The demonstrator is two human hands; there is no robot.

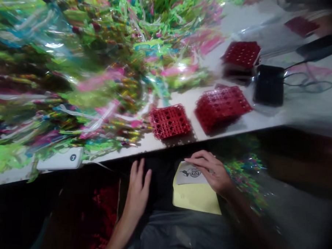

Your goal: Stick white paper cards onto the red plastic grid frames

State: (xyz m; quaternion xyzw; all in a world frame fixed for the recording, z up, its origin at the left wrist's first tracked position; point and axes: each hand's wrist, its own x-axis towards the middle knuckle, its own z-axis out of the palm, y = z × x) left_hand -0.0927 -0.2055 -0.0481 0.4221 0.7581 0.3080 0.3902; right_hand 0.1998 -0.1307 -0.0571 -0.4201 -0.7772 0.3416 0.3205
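My right hand (209,171) lies over a white printed label (191,173) with a bird logo and the word "TOY". Its fingers curl across the label's edge. The label sits on a pale yellow paper sheet or envelope (197,196) in my lap. My left hand (137,189) is left of the paper, fingers spread and pointing up, holding nothing. It is just below the white table's near edge (165,145). A red plastic mesh block (170,121) is the closest thing on the table to my hands.
A large heap of shiny green and pink plastic strips (108,63) covers the table's left. Another red mesh block (223,107) and a stack (241,60) stand right. Nearby are a black box with cables (269,85) and a white power bank (60,158). Dark red mesh (104,217) lies low left.
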